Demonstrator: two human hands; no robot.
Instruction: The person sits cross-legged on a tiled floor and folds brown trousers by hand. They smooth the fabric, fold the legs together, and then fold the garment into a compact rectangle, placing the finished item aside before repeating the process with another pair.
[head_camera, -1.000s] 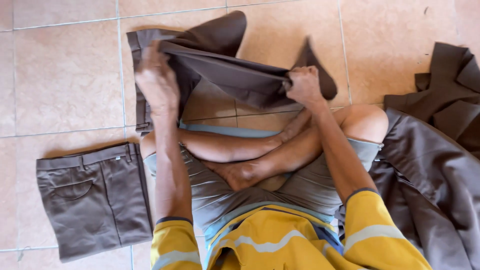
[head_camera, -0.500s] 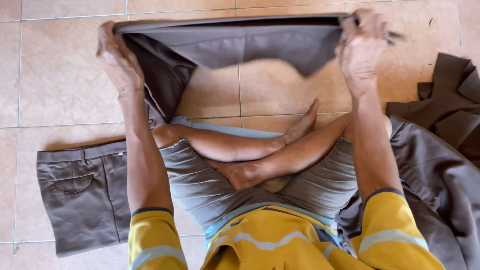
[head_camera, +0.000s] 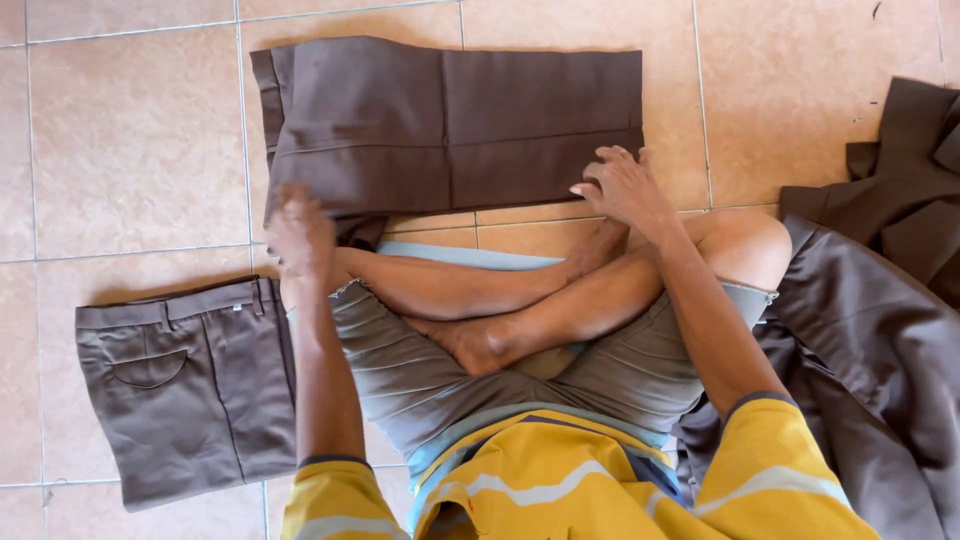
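A pair of brown cloth trousers (head_camera: 450, 130) is spread flat on the tiled floor (head_camera: 130, 150), just beyond crossed legs. The left hand (head_camera: 300, 235) and right hand (head_camera: 622, 185) are held wide apart, fingers open, resting on its near edge.

There is one view, from a camera worn on the person's head, looking almost straight down over the yellow striped shirt and crossed bare legs onto the beige tiled floor (head_camera: 130, 150). It sits close, at arm's reach, so both forearms fill the middle and the flattened brown cloth trousers (head_camera: 450, 125) lie at the top.
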